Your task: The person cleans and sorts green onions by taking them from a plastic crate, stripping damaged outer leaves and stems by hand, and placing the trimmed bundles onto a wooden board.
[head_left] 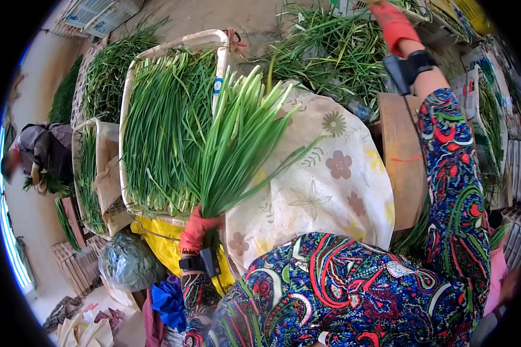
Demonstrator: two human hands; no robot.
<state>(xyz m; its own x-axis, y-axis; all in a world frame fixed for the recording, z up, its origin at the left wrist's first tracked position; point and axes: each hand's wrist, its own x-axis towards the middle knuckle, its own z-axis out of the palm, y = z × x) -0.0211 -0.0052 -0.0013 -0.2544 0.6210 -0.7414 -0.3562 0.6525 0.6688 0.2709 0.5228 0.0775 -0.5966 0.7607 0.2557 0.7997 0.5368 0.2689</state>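
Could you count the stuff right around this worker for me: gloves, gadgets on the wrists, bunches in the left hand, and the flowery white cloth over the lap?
Red gloves, on the left hand and right hand: 2
Dark wrist gadgets, left and right: 2
Green bunch in the left hand: 1
Flowery cloth: 1
Total: 6

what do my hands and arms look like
Your left hand and right hand wear orange-red gloves. Each wrist has a black band and dark box, the right with a cable. Sleeves: blue, red, green and white swirls.
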